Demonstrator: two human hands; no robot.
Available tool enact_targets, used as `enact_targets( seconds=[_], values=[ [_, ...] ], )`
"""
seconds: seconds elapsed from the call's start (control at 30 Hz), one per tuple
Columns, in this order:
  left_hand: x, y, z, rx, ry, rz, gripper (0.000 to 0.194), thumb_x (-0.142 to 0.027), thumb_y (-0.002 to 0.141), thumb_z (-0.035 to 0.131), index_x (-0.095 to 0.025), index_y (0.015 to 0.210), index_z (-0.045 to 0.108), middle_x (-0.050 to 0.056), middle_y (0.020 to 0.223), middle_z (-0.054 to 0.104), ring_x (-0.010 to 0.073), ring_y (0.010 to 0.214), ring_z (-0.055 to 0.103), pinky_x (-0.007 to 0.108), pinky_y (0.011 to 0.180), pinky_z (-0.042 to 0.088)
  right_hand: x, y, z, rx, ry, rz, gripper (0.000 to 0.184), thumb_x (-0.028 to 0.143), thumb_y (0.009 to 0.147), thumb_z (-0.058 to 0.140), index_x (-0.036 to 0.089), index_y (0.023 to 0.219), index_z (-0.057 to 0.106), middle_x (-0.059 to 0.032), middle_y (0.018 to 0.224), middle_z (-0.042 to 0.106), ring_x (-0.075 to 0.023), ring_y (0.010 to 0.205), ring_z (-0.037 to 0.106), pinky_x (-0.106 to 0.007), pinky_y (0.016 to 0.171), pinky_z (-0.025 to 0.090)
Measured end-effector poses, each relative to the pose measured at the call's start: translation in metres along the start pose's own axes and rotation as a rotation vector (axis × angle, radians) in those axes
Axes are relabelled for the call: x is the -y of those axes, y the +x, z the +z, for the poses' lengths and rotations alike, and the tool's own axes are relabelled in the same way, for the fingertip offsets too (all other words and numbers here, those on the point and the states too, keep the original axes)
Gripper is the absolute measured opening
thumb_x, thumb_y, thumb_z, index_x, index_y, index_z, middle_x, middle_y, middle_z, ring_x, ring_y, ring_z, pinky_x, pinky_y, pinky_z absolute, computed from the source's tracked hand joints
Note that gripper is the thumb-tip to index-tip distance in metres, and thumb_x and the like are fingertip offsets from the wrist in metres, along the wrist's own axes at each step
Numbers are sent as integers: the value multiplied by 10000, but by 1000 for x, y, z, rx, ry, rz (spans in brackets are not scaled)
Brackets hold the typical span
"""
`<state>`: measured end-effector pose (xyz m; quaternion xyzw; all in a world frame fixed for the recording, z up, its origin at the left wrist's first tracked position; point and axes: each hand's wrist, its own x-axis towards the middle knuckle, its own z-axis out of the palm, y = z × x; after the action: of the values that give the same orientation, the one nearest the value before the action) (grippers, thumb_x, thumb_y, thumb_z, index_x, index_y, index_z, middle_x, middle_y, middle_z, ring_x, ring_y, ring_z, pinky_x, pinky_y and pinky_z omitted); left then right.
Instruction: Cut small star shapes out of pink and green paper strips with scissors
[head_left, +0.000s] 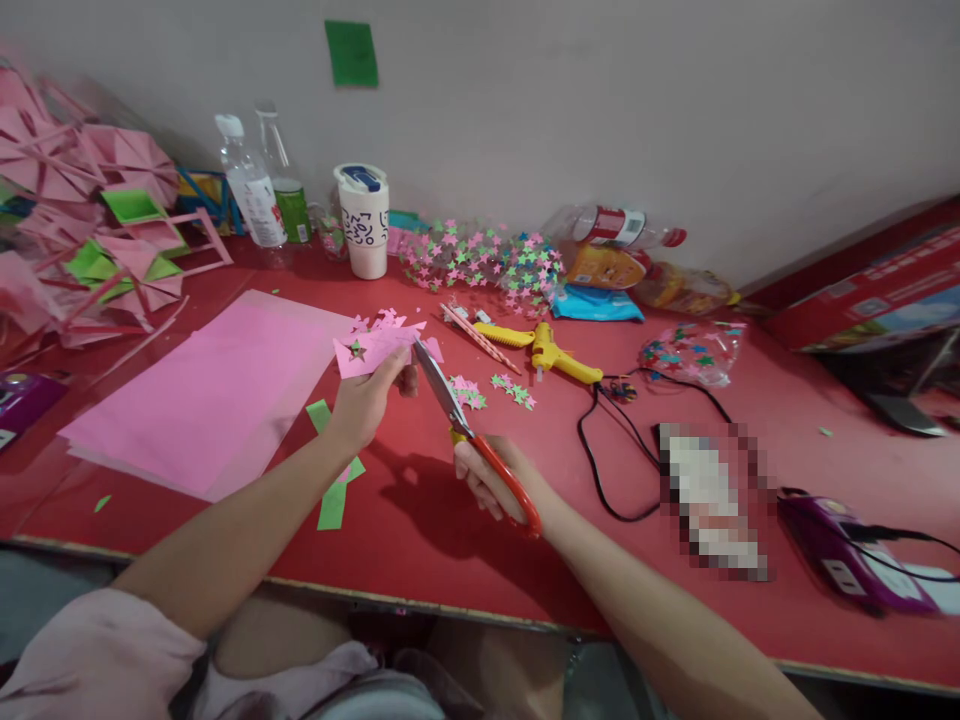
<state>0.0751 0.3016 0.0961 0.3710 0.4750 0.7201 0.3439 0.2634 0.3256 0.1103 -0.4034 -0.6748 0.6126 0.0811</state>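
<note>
My left hand (373, 398) pinches a piece of pink paper (360, 362) that has a star-shaped hole near its left end. In my right hand (495, 475) is a pair of scissors (452, 405) with red-orange handles, its blades pointing up and left to the paper's right edge. Whether the blade tips touch the paper is hard to make out. Small pink and green paper stars (514, 390) lie on the red table just beyond the scissors. Pink scraps sit behind the held paper. Under my left forearm are green paper strips (332, 505).
Large pink sheets (202, 400) lie at left, near folded pink paper shapes (135, 165). Behind stand bottles (255, 195) and a white cup (365, 225). A yellow glue gun (562, 358), its black cord, a bag of stars (694, 355) and a purple power strip (855, 550) occupy the right.
</note>
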Motion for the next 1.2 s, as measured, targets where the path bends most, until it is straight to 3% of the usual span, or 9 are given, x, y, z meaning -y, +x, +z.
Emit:
enact_targets(
  seconds=[0.3, 0.7, 1.2],
  values=[
    [-3, 2, -1, -31, 27, -5, 268, -321, 815, 534, -182, 585, 548, -18, 528, 546, 93, 501, 517, 247, 542, 452, 1, -1, -2, 35, -30, -20, 444, 608, 830, 507, 202, 657, 459, 101, 355, 389, -59, 279, 361, -204, 379, 345],
    [-7, 2, -1, -12, 11, -11, 232, -268, 796, 521, -180, 584, 555, -21, 519, 541, 89, 489, 504, 241, 512, 431, 4, -5, -4, 74, -84, -65, 432, 595, 855, 481, 199, 683, 471, 91, 376, 403, -71, 312, 389, -222, 421, 379],
    [-5, 4, -2, 9, -20, -9, 227, -271, 792, 530, -182, 584, 552, -20, 509, 546, 93, 474, 511, 245, 496, 438, -2, -1, -4, 96, -48, -45, 481, 643, 847, 444, 201, 659, 460, 94, 359, 394, -59, 278, 358, -197, 364, 333]
  ],
)
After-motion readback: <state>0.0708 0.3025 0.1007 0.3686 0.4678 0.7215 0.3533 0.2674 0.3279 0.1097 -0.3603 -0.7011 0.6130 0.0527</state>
